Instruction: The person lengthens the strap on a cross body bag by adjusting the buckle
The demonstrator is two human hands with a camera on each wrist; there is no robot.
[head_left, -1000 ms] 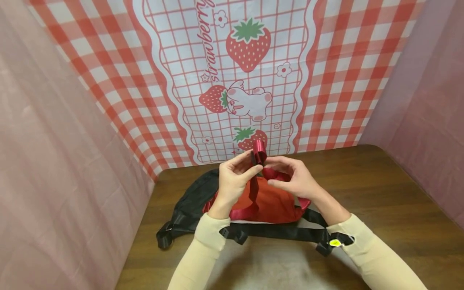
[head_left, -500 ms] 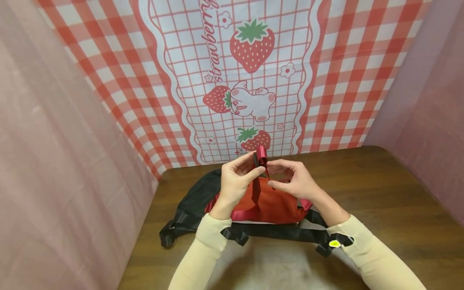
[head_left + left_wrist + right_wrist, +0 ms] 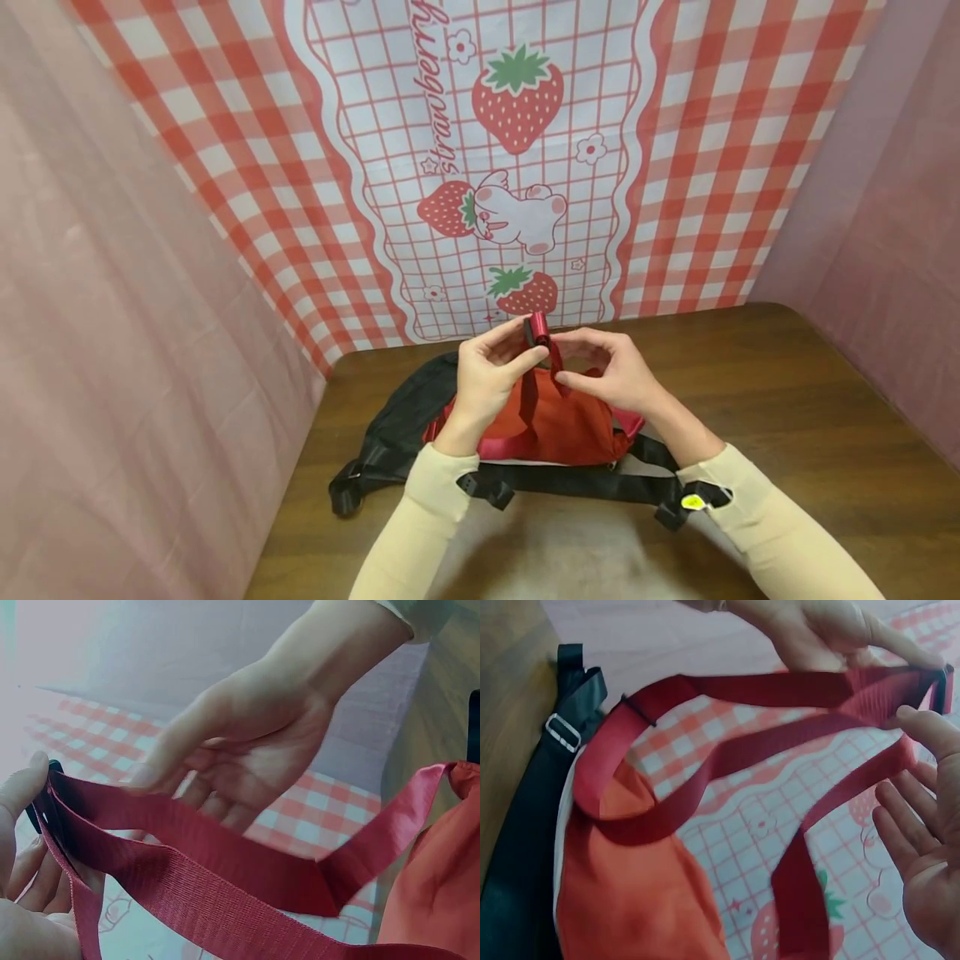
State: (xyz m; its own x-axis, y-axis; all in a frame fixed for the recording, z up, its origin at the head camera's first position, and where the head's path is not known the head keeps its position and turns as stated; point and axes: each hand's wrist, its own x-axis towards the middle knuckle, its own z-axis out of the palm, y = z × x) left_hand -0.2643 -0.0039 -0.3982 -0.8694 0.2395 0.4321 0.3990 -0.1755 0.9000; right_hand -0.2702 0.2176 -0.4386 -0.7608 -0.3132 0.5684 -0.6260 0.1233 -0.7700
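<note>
In the head view my left hand [image 3: 489, 372] pinches a small black buckle with a red strap [image 3: 540, 327] looped through it, raised above a red and black bag [image 3: 570, 421]. Facing it, my right hand [image 3: 613, 368] is held in a wide C shape. Its thumb [image 3: 924, 727] is right at the strap in the right wrist view, with the other fingers spread apart below. Lengths of the same red strap [image 3: 225, 877] hang in loops between the hands and the bag. The black buckle [image 3: 940, 688] shows at the left hand's fingertips.
The bag lies on a brown wooden table [image 3: 750, 400]. Its black straps [image 3: 570, 479] stretch along the near side. A strawberry-print checked cloth [image 3: 517, 192] hangs behind, with pink curtains [image 3: 150, 333] at the sides.
The red loop above the left hand has become smaller and lower. The strap by my right hand has shifted and now hangs between its thumb and fingers. Both hands stay nearly in place.
</note>
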